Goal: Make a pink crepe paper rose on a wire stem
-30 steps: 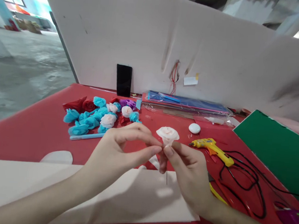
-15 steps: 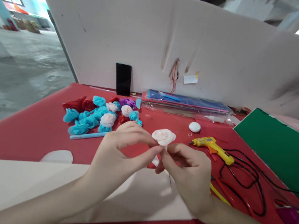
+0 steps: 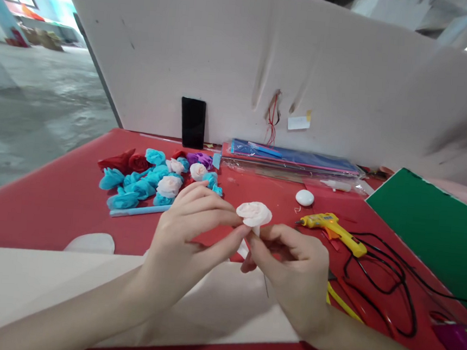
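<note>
Pinching a pale flower [image 3: 254, 214] above the paper [image 3: 24, 276], right hand [image 3: 296, 273] at neck, left hand [image 3: 189, 239] at edge.

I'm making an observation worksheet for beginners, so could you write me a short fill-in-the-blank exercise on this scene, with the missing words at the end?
1. The left hand and right hand meet at a pale flower; the one nearer the glue gun is the ____ hand.
2. The glue gun's body is mainly ____.
3. The large flat panel at the right is ____.
4. The table top is ____.

Missing words: right; yellow; green; red.
</note>
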A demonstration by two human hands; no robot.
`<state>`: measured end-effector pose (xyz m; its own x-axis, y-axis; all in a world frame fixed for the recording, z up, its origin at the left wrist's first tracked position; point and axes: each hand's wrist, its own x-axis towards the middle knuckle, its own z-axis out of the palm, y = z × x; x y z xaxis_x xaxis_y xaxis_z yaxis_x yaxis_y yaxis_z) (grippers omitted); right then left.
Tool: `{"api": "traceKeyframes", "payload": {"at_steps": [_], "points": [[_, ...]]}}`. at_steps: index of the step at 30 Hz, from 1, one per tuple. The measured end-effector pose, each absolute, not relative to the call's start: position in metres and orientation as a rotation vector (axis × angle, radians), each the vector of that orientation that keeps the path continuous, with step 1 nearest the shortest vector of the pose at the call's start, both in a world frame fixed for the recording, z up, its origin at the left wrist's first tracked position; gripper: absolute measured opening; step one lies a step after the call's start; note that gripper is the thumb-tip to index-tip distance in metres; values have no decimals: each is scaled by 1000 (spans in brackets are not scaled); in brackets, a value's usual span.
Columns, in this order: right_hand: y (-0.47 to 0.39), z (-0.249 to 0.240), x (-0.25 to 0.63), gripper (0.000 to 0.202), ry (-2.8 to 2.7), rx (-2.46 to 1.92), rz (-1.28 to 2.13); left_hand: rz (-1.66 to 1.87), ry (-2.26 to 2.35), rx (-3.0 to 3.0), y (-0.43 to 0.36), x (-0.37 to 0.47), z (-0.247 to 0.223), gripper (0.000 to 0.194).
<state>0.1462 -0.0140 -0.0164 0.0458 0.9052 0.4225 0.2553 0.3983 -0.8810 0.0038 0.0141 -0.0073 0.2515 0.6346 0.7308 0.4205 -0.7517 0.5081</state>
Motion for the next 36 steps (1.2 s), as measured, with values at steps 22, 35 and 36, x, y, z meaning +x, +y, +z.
{"api": "traceKeyframes", "payload": {"at_steps": [22, 35, 36], "points": [[-17, -11, 151, 26, -1579, -971, 837, 1446, 958, 1932, 10, 7, -16, 13], [-11, -16, 154, 18, -1596, -774, 1096, 1528, 859, 1927, 4, 4, -11, 14], [-11, -16, 154, 18, -1607, -772, 1089, 1537, 845, 1951, 5, 3, -10, 14]]}}
